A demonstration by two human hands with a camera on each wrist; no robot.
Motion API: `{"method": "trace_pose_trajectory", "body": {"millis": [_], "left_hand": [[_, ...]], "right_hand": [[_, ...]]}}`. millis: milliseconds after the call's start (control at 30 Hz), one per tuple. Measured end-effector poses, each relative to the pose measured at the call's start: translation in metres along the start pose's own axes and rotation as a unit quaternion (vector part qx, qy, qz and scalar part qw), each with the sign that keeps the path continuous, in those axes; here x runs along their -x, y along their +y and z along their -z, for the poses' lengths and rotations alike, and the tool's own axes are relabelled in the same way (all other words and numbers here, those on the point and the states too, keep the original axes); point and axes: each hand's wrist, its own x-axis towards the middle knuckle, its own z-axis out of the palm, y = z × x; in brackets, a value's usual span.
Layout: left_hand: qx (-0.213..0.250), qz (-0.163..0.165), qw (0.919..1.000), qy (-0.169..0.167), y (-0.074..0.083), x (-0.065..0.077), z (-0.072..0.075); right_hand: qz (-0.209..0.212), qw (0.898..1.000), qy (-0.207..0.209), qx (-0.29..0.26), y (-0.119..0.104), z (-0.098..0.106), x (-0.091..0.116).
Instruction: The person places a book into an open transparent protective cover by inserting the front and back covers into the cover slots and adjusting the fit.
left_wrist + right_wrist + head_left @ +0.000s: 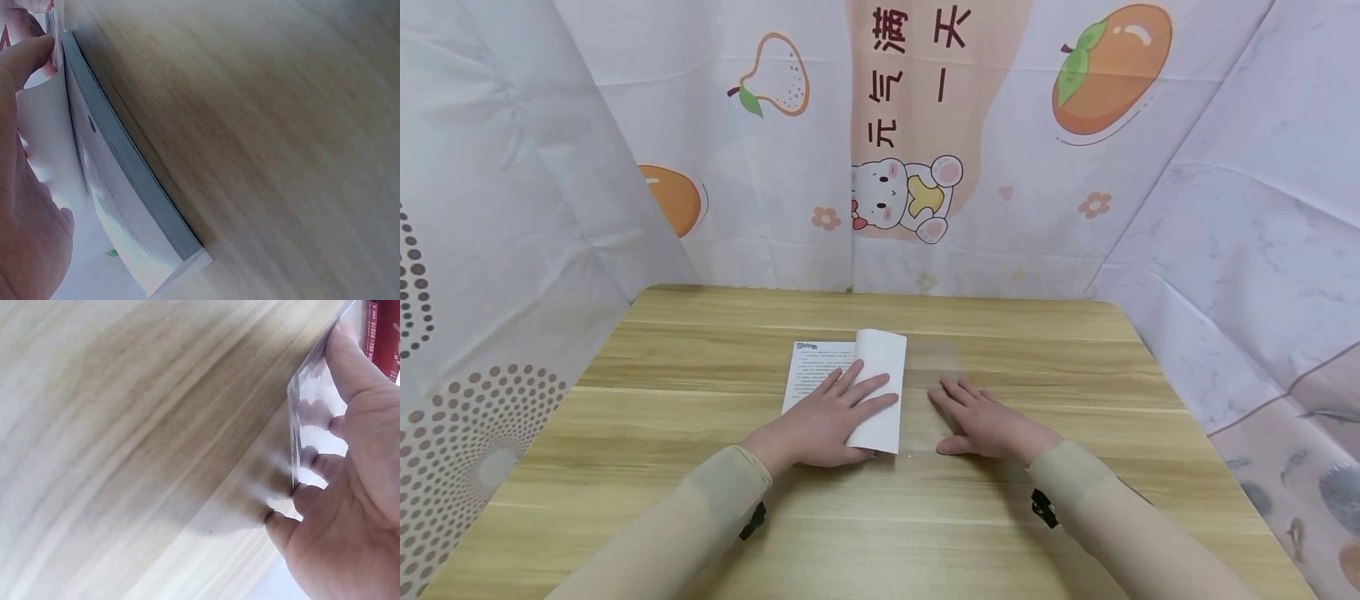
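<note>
A thick book point(817, 360) lies open on the wooden table, a printed page showing at its left. Its white flap point(883, 354) stands partly curled over at the right. My left hand point(827, 421) presses on the book and this flap with spread, straight fingers. The left wrist view shows the page block point(134, 169) edge-on under the hand. To the right of the flap lies a clear plastic sheet point(922, 400). On that sheet rest the fingertips of my right hand point(988, 423). A red printed surface point(384, 337) shows past the thumb in the right wrist view.
The wooden table point(700, 358) extends on all sides of the book. Behind it hangs a white curtain point(1022, 225) with fruit and cartoon prints. More patterned cloth point(512, 208) hangs at the left and right. Dark wrist devices point(1043, 507) sit under both sleeves.
</note>
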Motion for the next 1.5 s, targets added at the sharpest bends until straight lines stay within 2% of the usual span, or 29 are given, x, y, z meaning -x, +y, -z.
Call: {"method": "trace_pose_trajectory", "body": {"millis": [233, 500, 600, 800, 1067, 1233, 1500], "left_hand": [[0.008, 0.011, 0.9998, -0.015, -0.003, 0.001, -0.001], [0.01, 0.021, 0.9994, -0.027, -0.005, 0.003, -0.003], [0.007, 0.019, 0.9994, -0.028, -0.007, 0.003, -0.003], [-0.012, -0.009, 0.9998, -0.014, -0.009, 0.002, 0.0], [-0.02, -0.011, 0.9997, -0.008, -0.007, 0.002, 0.003], [-0.028, -0.015, 0.9993, -0.02, -0.007, 0.0, 0.003], [-0.03, -0.014, 0.9988, -0.035, -0.005, -0.002, 0.004]], "right_hand": [[-0.009, 0.999, -0.033, 0.009, -0.005, 0.007, 0.001], [-0.009, 0.998, -0.057, -0.014, 0.004, 0.005, 0.001], [-0.016, 0.998, -0.057, -0.019, 0.008, 0.004, 0.001], [-0.012, 0.998, -0.055, -0.017, 0.007, 0.006, 0.001], [-0.003, 0.998, -0.05, -0.033, 0.004, 0.009, 0.001], [-0.016, 0.998, -0.053, -0.012, 0.01, 0.002, -0.003], [-0.017, 0.998, -0.054, -0.023, 0.01, 0.003, -0.005]]}}
